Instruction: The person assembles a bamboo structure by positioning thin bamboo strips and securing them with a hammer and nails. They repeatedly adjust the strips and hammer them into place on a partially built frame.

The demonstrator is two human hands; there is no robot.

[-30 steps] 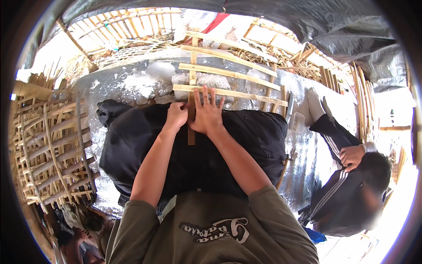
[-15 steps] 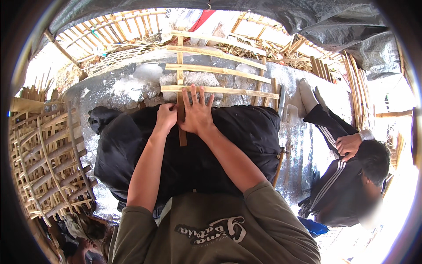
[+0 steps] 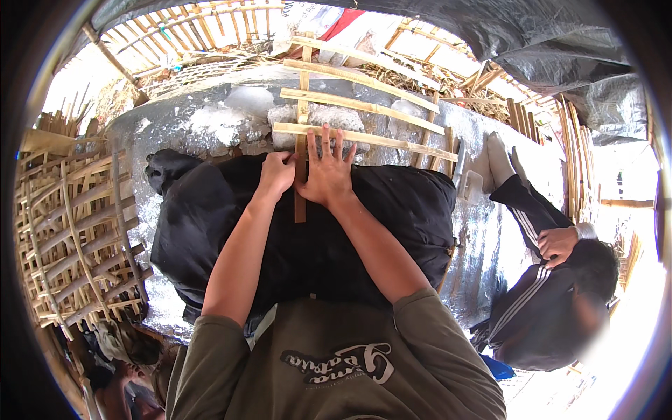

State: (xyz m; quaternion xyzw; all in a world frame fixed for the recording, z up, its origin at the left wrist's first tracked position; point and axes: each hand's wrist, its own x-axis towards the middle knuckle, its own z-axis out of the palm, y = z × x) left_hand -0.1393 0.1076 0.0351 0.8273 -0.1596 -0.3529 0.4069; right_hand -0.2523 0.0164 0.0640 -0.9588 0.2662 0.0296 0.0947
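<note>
A frame of pale split-bamboo strips lies in front of me, with several crosswise strips (image 3: 367,138) set across a lengthwise bamboo strip (image 3: 302,203). That strip's near end rests over the black cloth (image 3: 231,210) spread across my legs. Curled fingers of my left hand (image 3: 278,173) press together at the left edge of the lengthwise strip; their tips are partly hidden. To its right, my right hand (image 3: 327,173) lies flat with fingers spread, its fingertips reaching over the nearest crosswise strip and its thumb beside the lengthwise one.
A knife-like blade (image 3: 460,162) and a clear plastic container (image 3: 472,184) lie right of the frame. Another person (image 3: 539,301) sits at the right, legs drawn up. Woven bamboo lattices (image 3: 77,238) stand at the left. Grey sheeting (image 3: 157,301) covers the ground, and a dark tarp (image 3: 553,56) hangs above.
The view has shifted slightly, so the frame and both hands appear a little farther right and higher. The hands keep the same hold on the bamboo.
</note>
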